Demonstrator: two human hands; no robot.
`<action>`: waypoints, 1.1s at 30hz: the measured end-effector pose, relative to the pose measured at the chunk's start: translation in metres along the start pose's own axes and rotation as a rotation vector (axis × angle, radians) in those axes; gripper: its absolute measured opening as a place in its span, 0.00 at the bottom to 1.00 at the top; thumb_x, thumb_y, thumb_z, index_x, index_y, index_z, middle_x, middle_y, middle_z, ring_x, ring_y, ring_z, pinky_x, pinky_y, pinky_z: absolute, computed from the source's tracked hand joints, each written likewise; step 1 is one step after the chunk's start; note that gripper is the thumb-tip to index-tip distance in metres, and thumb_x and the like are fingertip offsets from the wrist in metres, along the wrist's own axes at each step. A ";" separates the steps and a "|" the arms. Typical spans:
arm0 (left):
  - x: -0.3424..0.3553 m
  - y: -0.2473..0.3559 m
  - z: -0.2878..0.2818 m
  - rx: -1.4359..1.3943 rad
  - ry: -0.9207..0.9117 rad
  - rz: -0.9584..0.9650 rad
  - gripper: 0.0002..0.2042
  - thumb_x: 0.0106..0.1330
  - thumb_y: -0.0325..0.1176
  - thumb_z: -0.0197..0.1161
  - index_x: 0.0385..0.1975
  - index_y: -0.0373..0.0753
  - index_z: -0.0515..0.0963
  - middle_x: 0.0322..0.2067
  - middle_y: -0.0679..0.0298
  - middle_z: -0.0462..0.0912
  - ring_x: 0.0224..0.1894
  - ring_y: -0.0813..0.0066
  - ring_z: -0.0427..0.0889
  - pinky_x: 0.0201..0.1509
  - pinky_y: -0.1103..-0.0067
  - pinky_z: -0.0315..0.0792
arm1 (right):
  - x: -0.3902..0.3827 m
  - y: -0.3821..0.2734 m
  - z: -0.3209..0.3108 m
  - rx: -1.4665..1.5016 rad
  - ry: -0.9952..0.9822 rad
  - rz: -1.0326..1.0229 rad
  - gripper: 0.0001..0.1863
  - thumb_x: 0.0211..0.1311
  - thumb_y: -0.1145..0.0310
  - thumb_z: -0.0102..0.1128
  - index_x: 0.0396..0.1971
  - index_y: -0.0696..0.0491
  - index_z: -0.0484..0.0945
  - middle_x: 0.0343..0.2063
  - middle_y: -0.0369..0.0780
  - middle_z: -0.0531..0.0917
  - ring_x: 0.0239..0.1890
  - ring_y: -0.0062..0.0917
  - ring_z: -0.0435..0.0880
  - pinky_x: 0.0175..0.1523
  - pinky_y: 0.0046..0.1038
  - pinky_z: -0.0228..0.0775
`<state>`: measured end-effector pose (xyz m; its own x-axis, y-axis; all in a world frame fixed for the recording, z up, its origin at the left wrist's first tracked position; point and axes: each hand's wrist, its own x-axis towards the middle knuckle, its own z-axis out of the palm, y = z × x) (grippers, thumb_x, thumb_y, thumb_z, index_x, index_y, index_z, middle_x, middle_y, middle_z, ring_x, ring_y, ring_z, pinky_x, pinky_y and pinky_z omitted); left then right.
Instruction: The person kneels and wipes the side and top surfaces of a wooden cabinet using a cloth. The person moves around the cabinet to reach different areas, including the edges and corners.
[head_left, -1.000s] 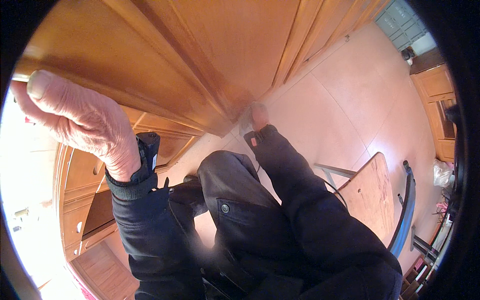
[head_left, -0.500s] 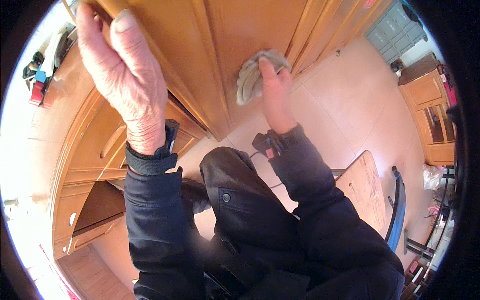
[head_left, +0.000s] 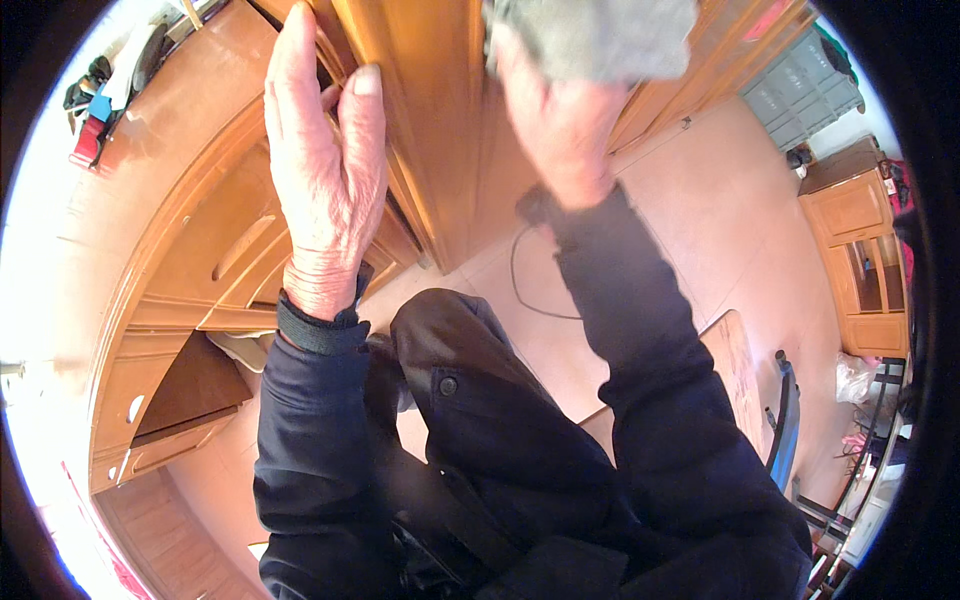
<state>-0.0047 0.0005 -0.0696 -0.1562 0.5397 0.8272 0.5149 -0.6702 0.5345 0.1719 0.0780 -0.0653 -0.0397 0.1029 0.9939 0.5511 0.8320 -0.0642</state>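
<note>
A brown wooden door [head_left: 425, 110] with raised moulding stands upright in front of me. My left hand [head_left: 330, 190] is at its left edge, thumb on one side and long fingers on the other, gripping it; part of the fingers is hidden. My right hand [head_left: 565, 130] holds a grey, crumpled cloth [head_left: 600, 38] against or just off the door panel, higher up and to the right. The cloth and this hand are blurred by motion, so contact with the wood is hard to tell.
A wooden cabinet [head_left: 190, 300] with an open compartment stands at left, below a tan top carrying small items [head_left: 95, 120]. A wooden board [head_left: 738, 370] and a blue-black bar [head_left: 785, 420] are at right. Farther off are a small cabinet [head_left: 850, 215] and grey crate [head_left: 800, 90].
My right hand has moved the cloth upward and slightly right across the door. My left hand and the door's upper edge have shifted right in view.
</note>
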 end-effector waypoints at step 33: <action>-0.056 -0.037 0.020 -0.167 0.043 -0.049 0.31 0.77 0.39 0.52 0.73 0.32 0.50 0.68 0.49 0.62 0.68 0.60 0.65 0.70 0.69 0.59 | -0.392 -0.009 0.003 0.479 -0.980 1.653 0.13 0.72 0.64 0.48 0.48 0.53 0.76 0.45 0.36 0.82 0.46 0.26 0.82 0.50 0.32 0.77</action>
<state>0.0021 0.0053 -0.1395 -0.2151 0.5537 0.8044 0.3595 -0.7210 0.5924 0.1796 0.0318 -0.4551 -0.2711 0.8666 -0.4190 0.3028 -0.3364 -0.8917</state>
